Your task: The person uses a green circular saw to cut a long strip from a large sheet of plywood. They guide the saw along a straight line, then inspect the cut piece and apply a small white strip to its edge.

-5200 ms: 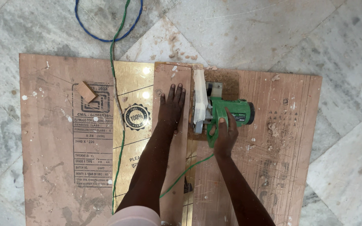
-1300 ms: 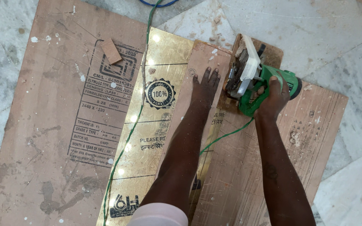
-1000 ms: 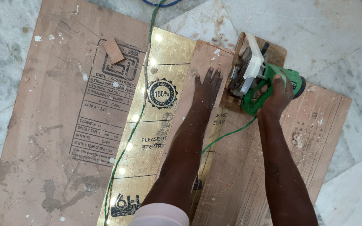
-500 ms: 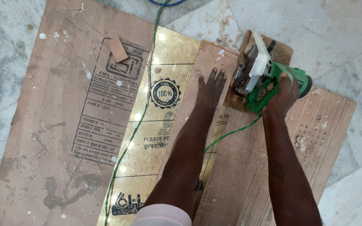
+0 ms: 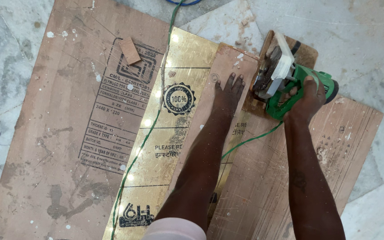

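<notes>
Gripping the handle of a green and white electric circular saw point(image 5: 290, 82) in the head view, the right hand point(image 5: 306, 95) has its fingers curled tight around it at the far end of a narrow brown plywood strip point(image 5: 221, 89). The left hand point(image 5: 228, 91) lies flat on that strip just beside the saw, fingers straight and slightly spread. Under the strip sits a shiny gold laminate sheet point(image 5: 170, 133) on a large plywood board point(image 5: 58, 133), with a thin green cord point(image 5: 143, 142) trailing across and a small wooden offcut point(image 5: 130, 50) near the far edge.
</notes>
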